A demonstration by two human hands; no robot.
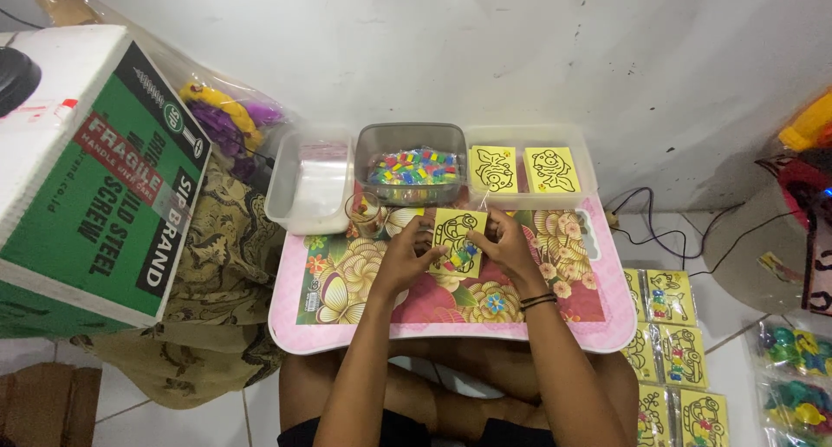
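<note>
Left hand (pixel 406 258): grasped the left edge of a yellow picture card (pixel 458 241), fingers curled round it.
Right hand (pixel 507 246): pinched the card's right edge; dark bands on the wrist.
Card: held just above the middle of the pink lap table (pixel 451 332), towards its far edge; small coloured packets lay against its lower part.
Step, as judged: card and packets being put together; the next move likely called for a steady two-handed grip.
Left tub (pixel 308 180): clear bags.
Middle tub (pixel 411 163): coloured packets.
Right tub (pixel 530 165): two yellow cards, flat.
Floor right: finished packs (pixel 667 295) in rows.
</note>
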